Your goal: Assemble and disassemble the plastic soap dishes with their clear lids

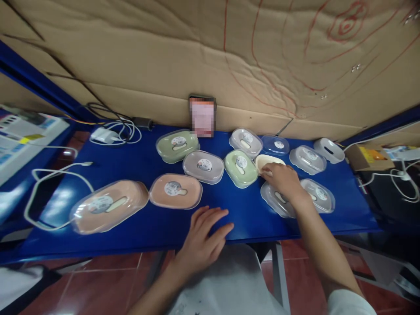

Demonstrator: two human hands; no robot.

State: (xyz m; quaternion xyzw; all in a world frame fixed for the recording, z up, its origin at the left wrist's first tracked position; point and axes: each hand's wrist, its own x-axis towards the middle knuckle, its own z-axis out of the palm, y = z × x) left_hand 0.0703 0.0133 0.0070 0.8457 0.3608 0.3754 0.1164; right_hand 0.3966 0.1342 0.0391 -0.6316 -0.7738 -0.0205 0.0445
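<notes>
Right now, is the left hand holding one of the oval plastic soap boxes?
No, the left hand rests flat and empty on the blue table, just below the peach oval plastic soap box.

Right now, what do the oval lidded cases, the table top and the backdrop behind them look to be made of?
The oval pastel cases with clear lids look like moulded plastic: the glossy see-through covers catch glare. The blue table top seems a smooth, semi-gloss laminate or painted board, showing soft reflections. The tan backdrop is likely matte corrugated cardboard, creased, with red pen lines. The right hand touches a cream case.
</notes>
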